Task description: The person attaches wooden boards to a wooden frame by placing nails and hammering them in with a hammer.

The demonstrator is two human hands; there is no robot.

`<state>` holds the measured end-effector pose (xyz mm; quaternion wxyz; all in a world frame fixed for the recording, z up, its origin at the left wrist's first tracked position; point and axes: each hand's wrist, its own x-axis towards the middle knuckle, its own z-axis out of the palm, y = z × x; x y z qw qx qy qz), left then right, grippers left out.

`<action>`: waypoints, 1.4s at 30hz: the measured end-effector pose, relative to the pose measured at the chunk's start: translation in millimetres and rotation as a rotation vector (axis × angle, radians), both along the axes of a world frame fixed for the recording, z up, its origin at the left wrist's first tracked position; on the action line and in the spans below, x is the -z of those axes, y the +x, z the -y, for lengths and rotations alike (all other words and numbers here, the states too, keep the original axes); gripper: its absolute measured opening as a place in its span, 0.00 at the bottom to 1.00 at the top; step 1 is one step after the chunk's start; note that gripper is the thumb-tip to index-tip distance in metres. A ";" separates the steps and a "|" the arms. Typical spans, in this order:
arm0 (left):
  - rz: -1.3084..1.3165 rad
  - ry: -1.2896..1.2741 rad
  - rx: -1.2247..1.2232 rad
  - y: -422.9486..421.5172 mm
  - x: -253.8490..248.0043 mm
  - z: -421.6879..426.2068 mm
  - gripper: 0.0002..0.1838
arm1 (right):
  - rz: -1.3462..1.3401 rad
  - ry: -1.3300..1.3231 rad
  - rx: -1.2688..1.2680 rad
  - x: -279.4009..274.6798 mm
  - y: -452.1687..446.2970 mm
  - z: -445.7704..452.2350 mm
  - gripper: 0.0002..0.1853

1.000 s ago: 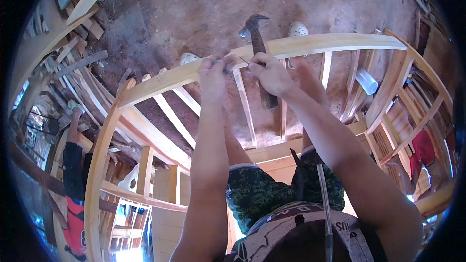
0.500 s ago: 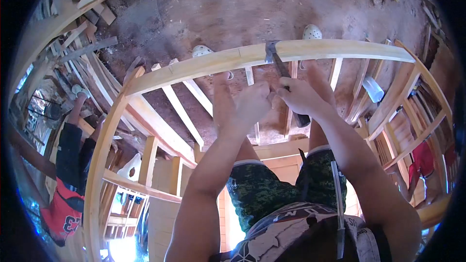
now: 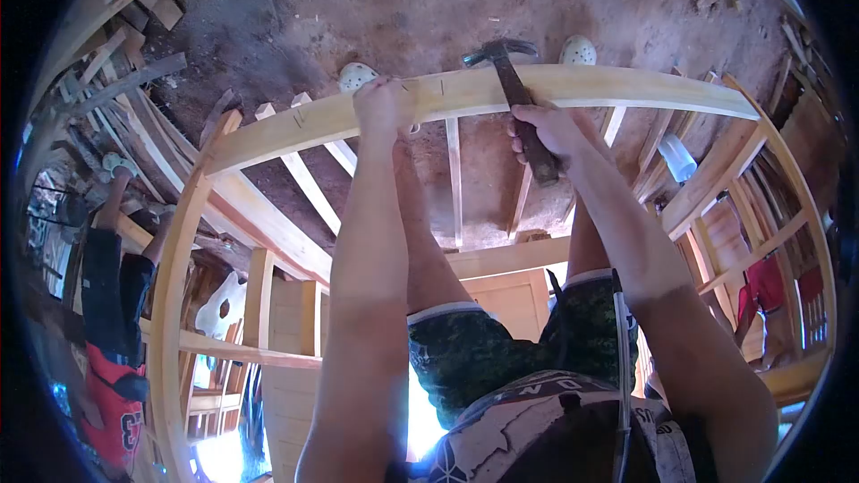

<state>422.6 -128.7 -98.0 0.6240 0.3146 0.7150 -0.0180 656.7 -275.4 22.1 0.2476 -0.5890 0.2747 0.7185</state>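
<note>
A claw hammer (image 3: 512,80) is gripped by its dark handle in my right hand (image 3: 548,134), its head just past the far edge of a pale wooden beam (image 3: 501,92). My left hand (image 3: 379,105) is closed at the beam's top, left of the hammer, with fingers pressed together. Whatever those fingers may hold is hidden. Short dark pencil lines mark the beam on both sides of my left hand.
Below the beam are several upright wooden strips (image 3: 455,179). A clear plastic container (image 3: 677,158) sits at the right. Scrap lumber (image 3: 125,94) lies at the left, where a person in a red shirt (image 3: 112,407) is. Another person in red (image 3: 765,286) is at the right.
My left hand has moved from beside my right hand out to the left, onto the beam. The hammer head has shifted beyond the beam's far edge and turned, showing its claw.
</note>
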 end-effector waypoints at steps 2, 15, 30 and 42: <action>-0.008 -0.029 -0.002 -3.5 11.8 -5.8 0.10 | -0.006 -0.009 0.006 -4.0 -15.3 -4.7 0.19; -0.114 0.016 0.747 25.8 65.7 26.3 0.14 | 0.065 0.146 -0.347 0.9 31.9 -14.9 0.22; -0.168 0.022 0.907 37.2 50.6 18.3 0.15 | 0.084 0.361 -1.070 46.3 48.8 -63.8 0.16; -0.147 0.013 0.890 37.1 49.1 20.0 0.13 | 0.086 0.412 -1.183 49.3 59.6 -86.3 0.15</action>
